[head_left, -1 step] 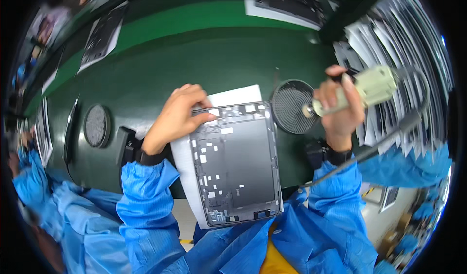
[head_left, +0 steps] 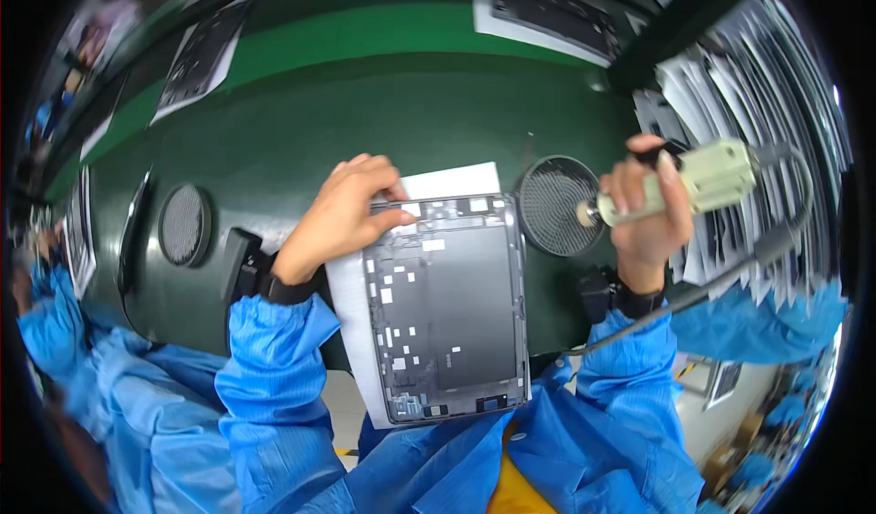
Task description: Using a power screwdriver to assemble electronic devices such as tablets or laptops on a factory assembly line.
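Observation:
A dark tablet back housing (head_left: 470, 309), dotted with small white patches, lies on white paper (head_left: 347, 304) at the bench's near edge. My left hand (head_left: 347, 208) pinches its far left edge, thumb on the inner face and fingers over the rim. In my right hand (head_left: 652, 227) is a pale green electric screwdriver (head_left: 725, 176), fingers wrapped round its body. Its nose points left, over the right rim of a round dark dish (head_left: 552, 190) with a ridged surface. Whether its tip touches the dish, I cannot tell.
A second round dish (head_left: 185, 227) stands on the left, beside a thin dark panel (head_left: 132, 231). Stacked white and grey sheets (head_left: 739, 158) rise on the right. The screwdriver's cable (head_left: 712, 286) loops over my right forearm. Another person's blue sleeve (head_left: 155, 414) is at the left.
The whole view has shifted slightly. Both hands keep the same hold, on the tablet housing and on the electric screwdriver.

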`<state>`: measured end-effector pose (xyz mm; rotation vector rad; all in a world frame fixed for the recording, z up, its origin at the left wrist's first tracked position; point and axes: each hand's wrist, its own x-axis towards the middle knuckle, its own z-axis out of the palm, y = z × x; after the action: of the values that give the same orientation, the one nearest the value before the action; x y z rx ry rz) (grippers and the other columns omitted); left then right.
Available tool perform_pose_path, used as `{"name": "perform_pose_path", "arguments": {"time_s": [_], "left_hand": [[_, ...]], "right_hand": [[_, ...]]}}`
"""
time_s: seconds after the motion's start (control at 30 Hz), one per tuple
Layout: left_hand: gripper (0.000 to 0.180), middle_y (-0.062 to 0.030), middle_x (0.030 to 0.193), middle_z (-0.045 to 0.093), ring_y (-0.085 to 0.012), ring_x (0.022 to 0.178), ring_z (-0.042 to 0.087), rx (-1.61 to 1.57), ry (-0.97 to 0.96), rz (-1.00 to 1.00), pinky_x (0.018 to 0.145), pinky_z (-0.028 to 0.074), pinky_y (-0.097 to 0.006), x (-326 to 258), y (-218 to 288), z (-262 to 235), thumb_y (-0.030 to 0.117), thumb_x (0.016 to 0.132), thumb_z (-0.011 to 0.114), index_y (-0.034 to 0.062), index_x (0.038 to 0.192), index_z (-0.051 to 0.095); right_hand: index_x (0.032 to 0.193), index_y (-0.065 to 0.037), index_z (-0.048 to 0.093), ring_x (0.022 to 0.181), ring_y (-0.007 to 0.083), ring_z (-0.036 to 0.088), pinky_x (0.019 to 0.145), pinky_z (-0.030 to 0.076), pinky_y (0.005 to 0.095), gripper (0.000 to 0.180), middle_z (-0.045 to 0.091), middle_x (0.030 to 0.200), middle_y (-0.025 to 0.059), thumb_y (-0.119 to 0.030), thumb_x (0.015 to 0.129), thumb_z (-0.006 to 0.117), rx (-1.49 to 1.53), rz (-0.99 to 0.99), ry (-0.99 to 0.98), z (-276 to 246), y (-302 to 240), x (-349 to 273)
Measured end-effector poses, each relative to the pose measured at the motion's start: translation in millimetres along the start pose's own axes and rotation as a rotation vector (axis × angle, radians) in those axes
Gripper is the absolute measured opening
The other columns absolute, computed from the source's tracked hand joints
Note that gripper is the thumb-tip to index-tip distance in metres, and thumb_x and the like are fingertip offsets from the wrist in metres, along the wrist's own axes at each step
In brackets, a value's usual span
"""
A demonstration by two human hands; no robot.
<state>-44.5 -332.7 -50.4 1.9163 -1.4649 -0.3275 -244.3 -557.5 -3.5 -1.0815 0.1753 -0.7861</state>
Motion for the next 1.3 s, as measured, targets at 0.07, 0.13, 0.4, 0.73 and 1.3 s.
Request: {"name": "perform_pose_path", "arguments": {"time_s": [0.07, 0.13, 0.4, 0.73, 1.3], "left_hand": [[0.020, -0.0053, 0.075, 0.054, -0.0245, 0.077, 0.049, -0.030, 0.024, -0.029, 0.075, 0.037, -0.034, -2, 1, 2, 0.013, 0.067, 0.073, 0.0041, 0.074, 0.057], [0.019, -0.0053, 0.076, 0.054, -0.0238, 0.079, 0.049, -0.045, 0.033, -0.055, 0.076, 0.037, -0.034, -8, 1, 1, 0.014, 0.068, 0.072, 0.0049, 0.075, 0.057], [0.019, -0.0056, 0.076, 0.054, -0.0240, 0.078, 0.050, -0.059, 0.088, -0.064, 0.074, 0.037, -0.034, -13, -2, 5, 0.014, 0.068, 0.072, 0.0051, 0.075, 0.057], [0.020, -0.0063, 0.077, 0.056, -0.0239, 0.080, 0.053, -0.059, 0.059, -0.089, 0.073, 0.036, -0.035, -11, -4, 10, 0.015, 0.066, 0.074, 0.0049, 0.075, 0.059], [0.021, -0.0052, 0.077, 0.057, -0.0251, 0.080, 0.053, -0.086, 0.044, -0.069, 0.070, 0.037, -0.037, 7, -5, 4, 0.016, 0.066, 0.074, 0.0078, 0.080, 0.060]], "right_hand": [[0.105, 0.006, 0.048, 0.049, 0.0093, 0.039, 0.058, 0.039, 0.0278, 0.032, 0.039, 0.053, -0.0006, -0.022, 0.090, 0.041, -0.105, -0.098, -0.163, 10, -5, 4], [0.108, 0.003, 0.046, 0.051, 0.0096, 0.037, 0.062, 0.038, 0.0290, 0.036, 0.036, 0.055, -0.0017, -0.027, 0.091, 0.037, -0.077, -0.019, -0.222, 34, -2, 6], [0.094, 0.006, 0.056, 0.046, 0.0089, 0.047, 0.049, 0.043, 0.0249, 0.022, 0.050, 0.055, 0.0020, -0.012, 0.082, 0.060, -0.047, 0.082, -0.283, 115, 66, 12], [0.095, 0.006, 0.053, 0.046, 0.0111, 0.044, 0.055, 0.044, 0.0291, 0.028, 0.043, 0.051, 0.0010, -0.020, 0.085, 0.051, -0.235, 0.128, -0.259, 113, 83, 10], [0.085, 0.000, 0.056, 0.053, 0.0084, 0.048, 0.050, 0.040, 0.0232, 0.016, 0.051, 0.062, 0.0017, -0.013, 0.079, 0.062, -0.134, 0.087, -0.288, 113, 81, 9]]}}
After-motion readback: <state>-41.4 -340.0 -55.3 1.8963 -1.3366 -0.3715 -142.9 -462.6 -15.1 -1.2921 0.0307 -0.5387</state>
